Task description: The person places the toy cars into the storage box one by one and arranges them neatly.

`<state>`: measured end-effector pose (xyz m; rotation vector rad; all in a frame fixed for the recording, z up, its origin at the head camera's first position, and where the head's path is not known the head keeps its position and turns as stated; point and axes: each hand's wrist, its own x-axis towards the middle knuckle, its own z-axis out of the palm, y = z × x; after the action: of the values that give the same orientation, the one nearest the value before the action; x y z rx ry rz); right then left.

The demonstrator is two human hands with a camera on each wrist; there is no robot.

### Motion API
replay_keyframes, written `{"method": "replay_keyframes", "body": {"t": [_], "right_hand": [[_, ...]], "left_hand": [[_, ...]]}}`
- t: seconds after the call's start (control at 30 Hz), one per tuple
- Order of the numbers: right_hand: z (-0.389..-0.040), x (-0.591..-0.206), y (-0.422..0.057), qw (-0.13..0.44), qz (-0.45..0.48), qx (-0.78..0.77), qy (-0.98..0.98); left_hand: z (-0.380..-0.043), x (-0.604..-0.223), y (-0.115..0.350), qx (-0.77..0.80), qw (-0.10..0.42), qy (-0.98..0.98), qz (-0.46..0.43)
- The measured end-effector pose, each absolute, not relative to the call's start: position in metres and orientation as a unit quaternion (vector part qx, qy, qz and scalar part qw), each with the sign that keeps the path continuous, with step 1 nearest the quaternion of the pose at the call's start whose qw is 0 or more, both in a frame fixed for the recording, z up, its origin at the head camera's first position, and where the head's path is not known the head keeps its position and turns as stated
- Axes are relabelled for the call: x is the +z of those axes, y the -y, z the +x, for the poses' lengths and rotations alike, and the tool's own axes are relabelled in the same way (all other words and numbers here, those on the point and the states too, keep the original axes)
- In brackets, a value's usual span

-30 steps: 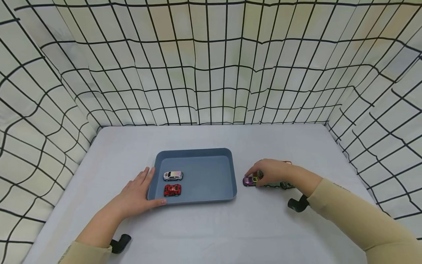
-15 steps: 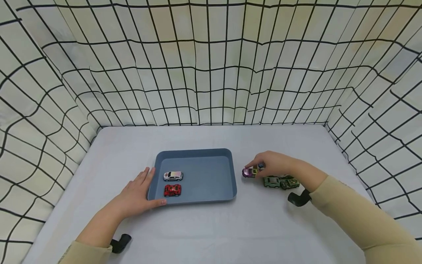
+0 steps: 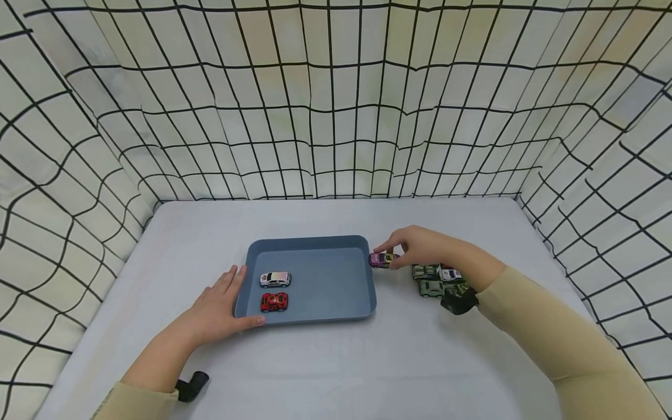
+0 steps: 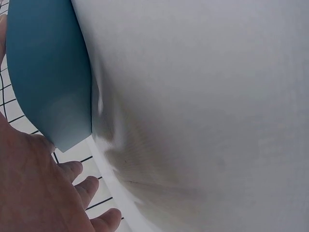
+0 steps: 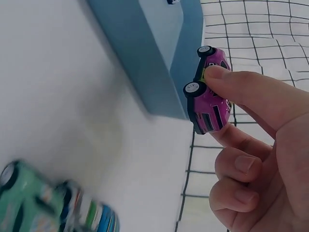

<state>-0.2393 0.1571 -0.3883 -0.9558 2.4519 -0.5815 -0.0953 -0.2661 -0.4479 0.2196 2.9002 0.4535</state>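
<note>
A purple toy car (image 5: pixel 212 99) is pinched between the thumb and fingers of my right hand (image 3: pixel 422 245). In the head view this purple car overlaps the right rim of the blue tray (image 3: pixel 325 280). My left hand (image 3: pixel 217 309) rests against the tray's left end, fingers spread and thumb along the front corner. Inside the tray, toward its left side, lie a white toy car (image 3: pixel 275 279) and, in front of it, a red toy car (image 3: pixel 274 301).
To the right of the tray, several toy cars sit in a cluster, among them a green car (image 3: pixel 431 288) and a white one (image 3: pixel 450 274), partly under my right wrist. White walls with a black grid (image 3: pixel 336 140) enclose the back and sides of the table (image 3: pixel 336 367).
My right hand has lifted the purple car from beside the other cars and carried it left and back to the tray's right rim. My left hand has stayed in place.
</note>
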Motion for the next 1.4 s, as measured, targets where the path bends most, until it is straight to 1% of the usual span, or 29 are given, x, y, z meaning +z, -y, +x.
{"method": "replay_keyframes", "body": {"t": [0.23,0.53,1.03,1.4], "right_hand": [[-0.249,-0.388,-0.124,0.231,-0.354,-0.222,-0.879],[-0.258,-0.391,-0.080,0.228,-0.371,-0.214,-0.874],[-0.261,-0.409,-0.007,0.186,-0.398,-0.160,-0.884],[-0.259,-0.424,0.038,0.177,-0.392,-0.118,-0.895]], "left_hand": [[-0.096,-0.448,0.266,0.152,0.094,-0.981,0.076],[-0.095,-0.449,0.268,0.151,0.092,-0.981,0.077],[-0.096,-0.448,0.268,0.153,0.093,-0.981,0.077],[-0.095,-0.447,0.268,0.151,0.095,-0.981,0.073]]}}
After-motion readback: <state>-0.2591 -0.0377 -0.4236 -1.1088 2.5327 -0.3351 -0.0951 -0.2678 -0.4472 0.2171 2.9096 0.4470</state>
